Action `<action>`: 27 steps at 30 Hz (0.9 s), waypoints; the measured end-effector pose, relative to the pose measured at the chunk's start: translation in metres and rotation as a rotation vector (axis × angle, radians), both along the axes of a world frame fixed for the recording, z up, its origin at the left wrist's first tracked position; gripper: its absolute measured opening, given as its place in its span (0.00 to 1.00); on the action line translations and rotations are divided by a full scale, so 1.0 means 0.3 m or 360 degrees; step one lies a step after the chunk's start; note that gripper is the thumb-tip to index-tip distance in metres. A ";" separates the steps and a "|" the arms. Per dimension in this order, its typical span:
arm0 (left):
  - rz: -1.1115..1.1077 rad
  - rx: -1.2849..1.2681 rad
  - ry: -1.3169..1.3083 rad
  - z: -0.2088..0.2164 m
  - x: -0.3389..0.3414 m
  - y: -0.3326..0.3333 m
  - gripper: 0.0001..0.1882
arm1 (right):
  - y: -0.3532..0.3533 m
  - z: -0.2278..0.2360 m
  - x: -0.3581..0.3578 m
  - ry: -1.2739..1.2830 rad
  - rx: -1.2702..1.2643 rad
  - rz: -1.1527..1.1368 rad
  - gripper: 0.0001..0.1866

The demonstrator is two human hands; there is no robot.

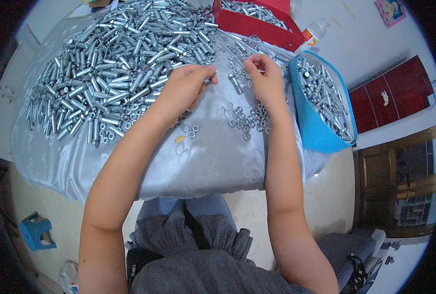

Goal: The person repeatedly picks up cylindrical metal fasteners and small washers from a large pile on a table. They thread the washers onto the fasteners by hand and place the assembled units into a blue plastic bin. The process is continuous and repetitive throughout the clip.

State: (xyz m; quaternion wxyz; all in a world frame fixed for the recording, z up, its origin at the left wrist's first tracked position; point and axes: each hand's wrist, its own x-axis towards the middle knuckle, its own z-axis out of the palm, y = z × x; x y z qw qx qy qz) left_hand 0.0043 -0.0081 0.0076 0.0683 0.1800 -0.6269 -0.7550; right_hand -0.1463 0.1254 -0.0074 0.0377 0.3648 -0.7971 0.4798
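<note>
Silver-clothed table. On it, at left, a pile of bolts; at right, a blue bin of more. Left hand pinches one bolt; right hand half-curled, its hold unclear. Nuts beside right wrist.

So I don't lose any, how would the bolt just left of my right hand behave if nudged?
The bolt would probably roll, its round shaft lying on smooth-looking tablecloth. Its metallic look suggests it's stiff and heavy for its size; its shiny surface may be slippery.
</note>
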 end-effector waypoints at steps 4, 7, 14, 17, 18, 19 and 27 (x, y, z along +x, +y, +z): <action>0.0013 -0.0064 0.0014 0.005 0.005 0.012 0.14 | -0.004 0.078 0.127 -0.0676 -0.0260 0.0630 0.06; -0.0017 -0.0040 0.0046 -0.003 0.003 0.012 0.14 | -0.020 0.080 0.151 -0.0794 -0.0228 0.0852 0.06; -0.0098 0.0031 0.0123 -0.006 0.007 0.005 0.13 | -0.021 0.092 0.167 -0.0810 -0.0270 0.0813 0.06; -0.0007 -0.0039 0.0122 -0.004 0.003 0.009 0.12 | -0.022 0.089 0.167 -0.0715 -0.0272 0.0759 0.06; 0.0009 0.0006 0.0115 -0.006 0.002 0.008 0.12 | -0.024 0.087 0.164 -0.0669 -0.0265 0.0745 0.06; 0.0025 0.0052 0.0108 -0.009 0.002 0.006 0.12 | -0.025 0.079 0.162 -0.0655 -0.0278 0.0734 0.06; 0.0086 -0.0037 0.0031 0.001 0.004 0.013 0.12 | -0.030 0.056 0.157 -0.0671 -0.0183 0.0684 0.09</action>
